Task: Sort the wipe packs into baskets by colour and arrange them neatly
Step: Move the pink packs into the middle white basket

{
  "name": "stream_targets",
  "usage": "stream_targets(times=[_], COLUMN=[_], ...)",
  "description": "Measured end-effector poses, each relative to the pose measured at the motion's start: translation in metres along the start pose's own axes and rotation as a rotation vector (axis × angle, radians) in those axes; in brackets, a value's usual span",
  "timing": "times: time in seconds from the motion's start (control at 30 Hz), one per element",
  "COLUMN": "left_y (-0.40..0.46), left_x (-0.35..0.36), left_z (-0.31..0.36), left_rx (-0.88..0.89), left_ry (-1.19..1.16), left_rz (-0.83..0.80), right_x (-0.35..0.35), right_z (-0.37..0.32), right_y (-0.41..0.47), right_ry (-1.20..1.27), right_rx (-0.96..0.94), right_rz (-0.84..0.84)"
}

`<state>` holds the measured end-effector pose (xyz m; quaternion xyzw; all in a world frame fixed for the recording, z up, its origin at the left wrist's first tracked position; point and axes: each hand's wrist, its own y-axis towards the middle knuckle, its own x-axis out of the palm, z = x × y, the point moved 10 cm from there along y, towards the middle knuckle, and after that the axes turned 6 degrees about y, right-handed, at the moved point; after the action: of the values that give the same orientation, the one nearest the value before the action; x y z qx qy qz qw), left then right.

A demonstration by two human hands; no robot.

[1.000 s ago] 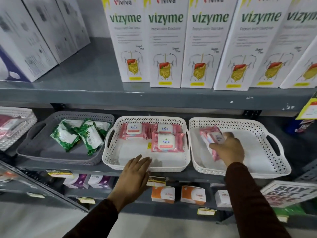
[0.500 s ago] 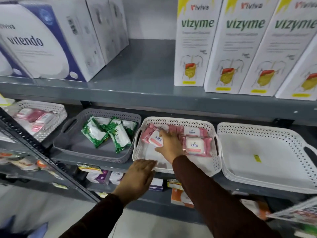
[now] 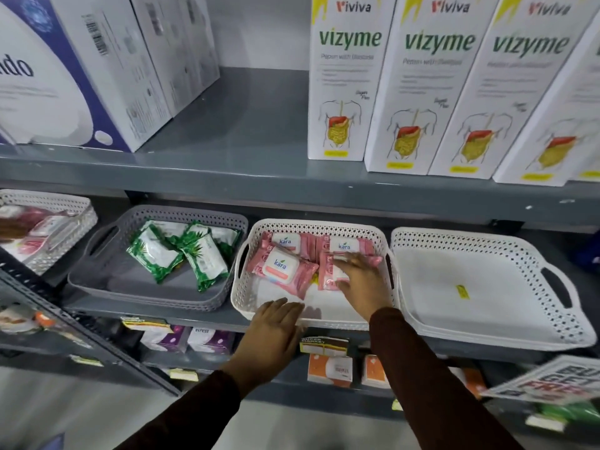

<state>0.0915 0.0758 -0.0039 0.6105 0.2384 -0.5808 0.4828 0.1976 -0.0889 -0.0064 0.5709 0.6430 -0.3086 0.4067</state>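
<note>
Pink soft plastic wipe packs [image 3: 285, 267] with white flip lids lie in the middle white perforated plastic basket [image 3: 311, 319]. The right hand [image 3: 363, 280] rests flat on one pack, fingers spread, gripping nothing. The left hand [image 3: 272, 329] lies open on the basket's front rim. Green leaf-print packs [image 3: 181, 251] sit in the grey woven-look basket [image 3: 143, 293] to the left; a white basket [image 3: 506, 332] to the right holds none.

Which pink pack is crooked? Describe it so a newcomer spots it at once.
On the shelf under the Vizyme boxes, find the middle white basket, between the grey basket and the bare white tray. The front-left pink pack lies skewed, overlapping the pack behind it, while the others lie straighter.
</note>
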Motion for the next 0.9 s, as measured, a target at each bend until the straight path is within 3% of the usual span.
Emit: stream_targets(times=[0.23,0.4,0.5,0.6,0.67,0.73,0.9], left_y=[0.008,0.014,0.025,0.037,0.045,0.053,0.050], left_x=[0.008,0.005,-0.016,-0.016,-0.002,0.015,0.026], left_z=[0.017,0.018,-0.006,-0.061,-0.102,-0.124,-0.104], left_rx=[0.021,0.014,-0.228,-0.655,-0.835,-0.879,-0.867], left_ry=[0.027,0.011,-0.319,-0.758,-0.892,-0.971,-1.010], left_rz=[-0.009,-0.042,-0.066,-0.024,-0.008,-0.046,-0.217], right_x=[0.033,0.026,0.022,0.013,0.026,0.043,0.056], right_z=[0.010,0.008,-0.012,-0.041,-0.058,-0.065,-0.076], right_y=[-0.003,-0.007,-0.010,-0.019,-0.021,-0.019,-0.025], right_ry=[0.019,0.019,0.124,0.673,0.918,0.974,0.899], right_rx=[0.053,0.056,0.067,0.149,0.254,0.354,0.435], right_rz=[-0.342,-0.327,-0.263,-0.111,-0.160,-0.205,-0.322])
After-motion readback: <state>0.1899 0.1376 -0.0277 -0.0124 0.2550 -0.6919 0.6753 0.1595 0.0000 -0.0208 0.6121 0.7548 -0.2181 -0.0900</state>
